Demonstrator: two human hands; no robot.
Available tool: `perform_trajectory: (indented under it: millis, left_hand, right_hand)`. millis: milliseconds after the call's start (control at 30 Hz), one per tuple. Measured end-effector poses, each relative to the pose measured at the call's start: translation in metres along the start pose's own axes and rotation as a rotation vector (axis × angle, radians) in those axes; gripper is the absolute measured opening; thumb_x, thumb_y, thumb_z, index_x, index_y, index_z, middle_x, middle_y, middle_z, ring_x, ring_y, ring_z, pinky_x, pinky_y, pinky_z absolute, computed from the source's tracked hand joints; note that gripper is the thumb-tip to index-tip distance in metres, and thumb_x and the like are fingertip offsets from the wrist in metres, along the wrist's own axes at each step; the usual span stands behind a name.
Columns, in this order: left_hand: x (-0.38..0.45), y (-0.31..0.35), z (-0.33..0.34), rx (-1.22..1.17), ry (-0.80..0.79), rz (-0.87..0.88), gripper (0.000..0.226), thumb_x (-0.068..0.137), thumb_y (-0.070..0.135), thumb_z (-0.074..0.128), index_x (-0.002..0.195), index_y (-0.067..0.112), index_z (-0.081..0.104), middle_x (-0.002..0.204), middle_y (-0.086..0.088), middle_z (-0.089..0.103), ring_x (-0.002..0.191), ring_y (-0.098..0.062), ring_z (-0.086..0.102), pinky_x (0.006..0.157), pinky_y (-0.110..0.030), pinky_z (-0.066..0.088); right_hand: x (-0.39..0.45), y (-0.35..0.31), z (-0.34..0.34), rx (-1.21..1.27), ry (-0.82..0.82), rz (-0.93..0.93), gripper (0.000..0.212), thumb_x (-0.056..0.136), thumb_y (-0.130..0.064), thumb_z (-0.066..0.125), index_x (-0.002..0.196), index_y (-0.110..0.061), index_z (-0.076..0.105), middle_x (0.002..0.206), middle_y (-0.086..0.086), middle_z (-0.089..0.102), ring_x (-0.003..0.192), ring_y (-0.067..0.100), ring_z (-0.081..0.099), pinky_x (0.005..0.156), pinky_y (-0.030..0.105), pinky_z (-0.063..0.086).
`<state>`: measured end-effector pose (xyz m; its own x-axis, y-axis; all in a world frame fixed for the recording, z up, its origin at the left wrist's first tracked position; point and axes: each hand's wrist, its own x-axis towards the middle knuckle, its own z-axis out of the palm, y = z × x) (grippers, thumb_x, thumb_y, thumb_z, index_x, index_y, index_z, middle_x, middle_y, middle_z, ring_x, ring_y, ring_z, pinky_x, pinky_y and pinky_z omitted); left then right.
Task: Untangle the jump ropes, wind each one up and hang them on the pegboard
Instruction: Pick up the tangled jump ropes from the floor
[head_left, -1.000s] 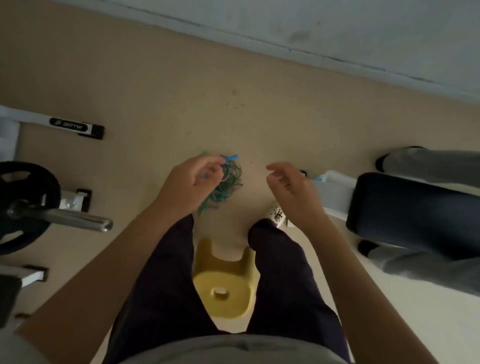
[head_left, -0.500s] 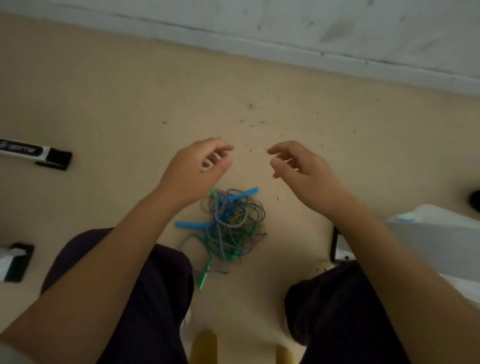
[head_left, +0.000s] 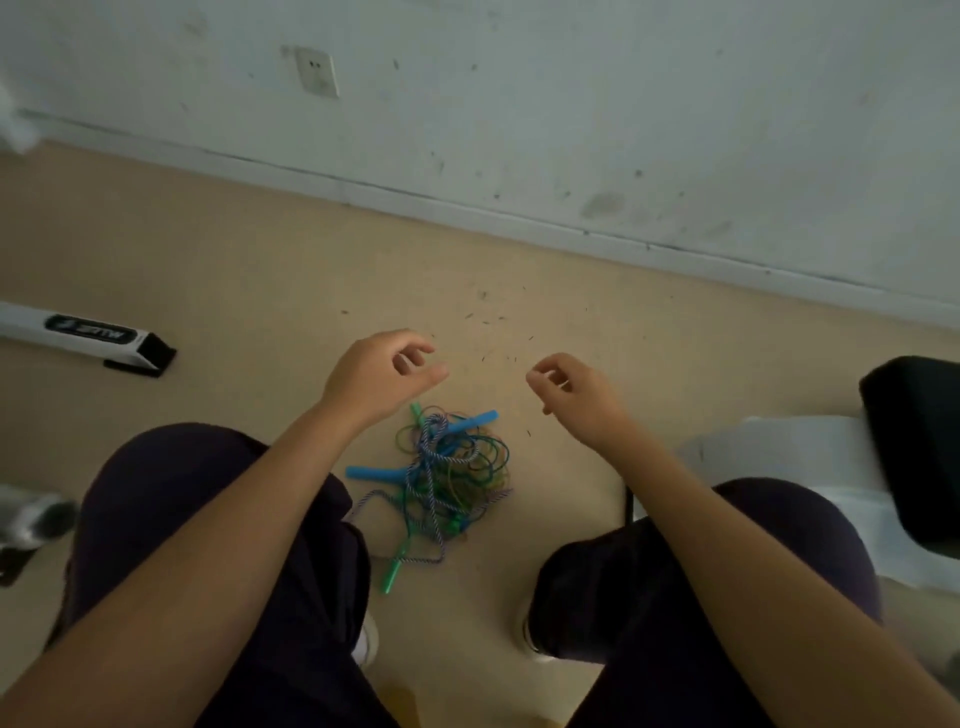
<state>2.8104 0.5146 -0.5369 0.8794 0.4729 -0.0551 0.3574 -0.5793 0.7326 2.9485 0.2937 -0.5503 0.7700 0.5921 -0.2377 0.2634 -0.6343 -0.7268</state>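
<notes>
- Our left hand (head_left: 382, 375) hung in the air above the floor with its fingers loosely curled, the thumb near the forefinger, and nothing between them.
- Our right hand (head_left: 574, 397) hung level with it, likewise loosely curled and empty, the two hands well apart with bare floor between.
- Both forearms reached forward over our knees, wrists slightly bent down, palms turned toward each other.
- Just below and between the hands lay the tangled jump ropes (head_left: 444, 470) on the tan floor (head_left: 234, 270), one heap between our legs: thin green and blue cords and a braided blue-and-white rope knotted together.
- Two blue handles (head_left: 376, 474) and a green handle (head_left: 392, 574) stuck out of the heap at its edges.
- We judged the task barely started: the ropes were untouched, none wound, and no pegboard was in view.
- The next move seemed to call for lowering a hand to one protruding handle and drawing its cord free of the knot.
- Farther out, a white bar with a black end (head_left: 85, 335) lay to the left, and a wall socket (head_left: 317, 70) sat on the wall ahead.
</notes>
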Motion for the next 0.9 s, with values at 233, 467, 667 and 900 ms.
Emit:
perform_trajectory:
  millis: [233,467,667,900]
  left_hand:
    - [0.046,-0.035,0.063,-0.1,-0.044,-0.22,0.039,0.084,0.053,0.07,0.112,0.027,0.066,0.102,0.01,0.063,0.092,-0.008,0.06,0.073,-0.026,0.051]
    - [0.094,-0.167,0.172,-0.059,-0.203,-0.536,0.079,0.071,0.058,0.081,0.136,0.023,0.053,0.137,-0.002,0.048,0.125,-0.021,0.048,0.097,-0.035,0.045]
    - [0.097,-0.237,0.226,-0.228,-0.352,-0.702,0.101,0.065,0.051,0.088,0.148,0.023,0.036,0.138,0.011,0.041,0.124,-0.01,0.043,0.1,-0.028,0.04]
    - [0.117,-0.258,0.233,-0.399,-0.239,-0.756,0.041,0.07,0.029,0.09,0.1,0.028,0.063,0.099,0.013,0.068,0.096,-0.014,0.065,0.079,-0.027,0.054]
  right_hand:
    - [0.05,0.055,0.063,0.161,0.038,0.218,0.044,0.089,-0.061,0.056,0.106,-0.02,0.06,0.091,0.003,0.067,0.083,0.02,0.067,0.072,0.039,0.056]
    - [0.131,0.15,0.16,0.168,-0.136,0.463,0.06,0.086,-0.057,0.065,0.128,-0.016,0.051,0.116,0.006,0.056,0.1,0.02,0.056,0.069,0.028,0.042]
    - [0.168,0.199,0.231,0.3,-0.275,0.647,0.102,0.057,-0.073,0.078,0.136,-0.02,0.042,0.131,0.003,0.05,0.114,0.022,0.056,0.093,0.037,0.053]
    - [0.2,0.188,0.253,0.401,-0.297,0.552,0.039,0.076,-0.028,0.084,0.105,-0.021,0.059,0.103,-0.002,0.064,0.095,0.019,0.064,0.084,0.037,0.058]
